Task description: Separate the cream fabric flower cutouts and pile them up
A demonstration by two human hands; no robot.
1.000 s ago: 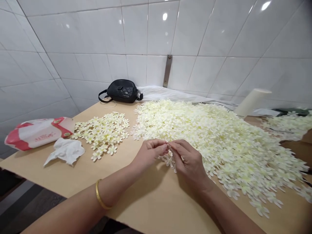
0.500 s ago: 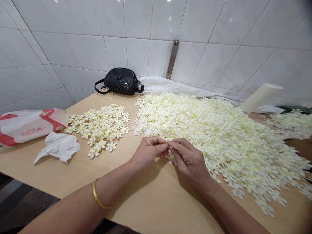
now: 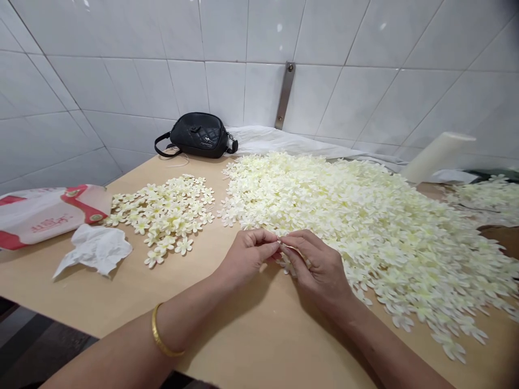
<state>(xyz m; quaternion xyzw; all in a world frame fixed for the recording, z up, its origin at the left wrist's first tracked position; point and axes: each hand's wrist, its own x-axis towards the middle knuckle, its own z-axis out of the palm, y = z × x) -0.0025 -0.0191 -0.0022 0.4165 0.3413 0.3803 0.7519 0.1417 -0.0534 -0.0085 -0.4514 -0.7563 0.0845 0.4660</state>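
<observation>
My left hand (image 3: 252, 251) and my right hand (image 3: 317, 265) meet fingertip to fingertip above the table, both pinched closed. Whatever lies between the fingertips is too small and too hidden to name. Right behind and beside my hands spreads a large heap of pale yellow-white artificial flowers (image 3: 324, 194), its near edge partly covered by my right hand. To the left of my hands lies a smaller pile of the same five-petalled flowers (image 3: 170, 216), with yellower centres. A gold bracelet circles my left forearm.
On the left are a crumpled white tissue (image 3: 95, 250) and a red and white packet (image 3: 44, 215). A black quilted bag (image 3: 198, 135) stands at the back near the tiled wall. A white roll (image 3: 440, 156) leans at the back right, behind the heap, on the wooden table (image 3: 251, 335).
My view has shifted slightly. My hands keep the same fingertip-to-fingertip pinch, with hardly any movement. Both flower piles look unchanged.
</observation>
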